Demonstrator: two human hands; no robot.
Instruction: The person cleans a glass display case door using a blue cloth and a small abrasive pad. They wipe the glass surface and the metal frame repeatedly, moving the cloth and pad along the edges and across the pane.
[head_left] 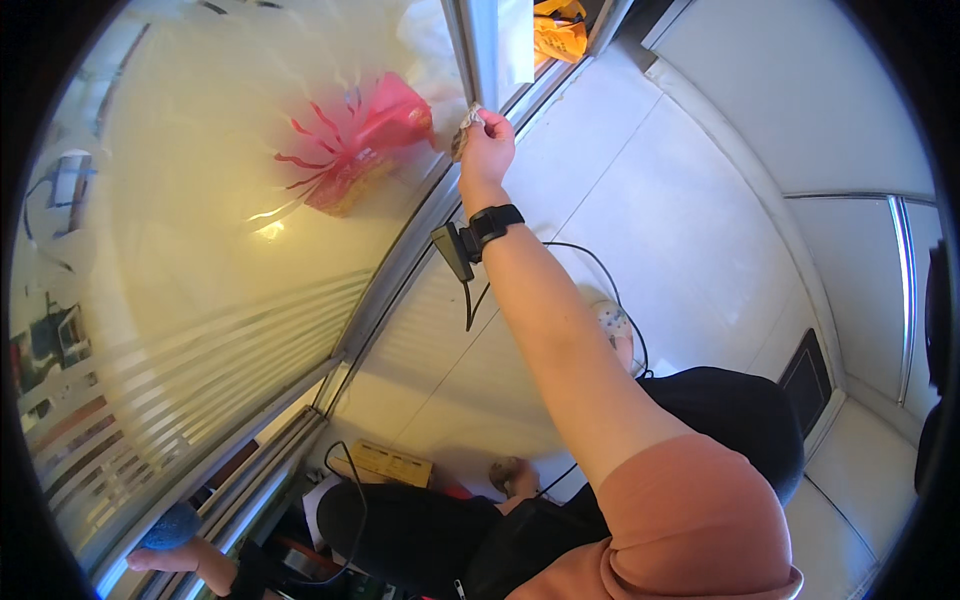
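Pale tiled floor (640,200) beside a sunlit frosted-striped glass wall (180,330) with metal frame (400,270)

What the view is keeping out of sight

The right hand (487,140) is covering most of a crumpled cloth (466,124), its fingers hidden behind it. The left hand (168,556) is lying at the lower rim, partly cut off, gripping something blue (166,527) too dim to identify. A pink shape (360,140) is blurring behind the glass panel (200,250); what it is cannot be told

Red ribbon decoration (362,143) behind glass, cardboard box (390,463), perhaps an orange bag (558,32).
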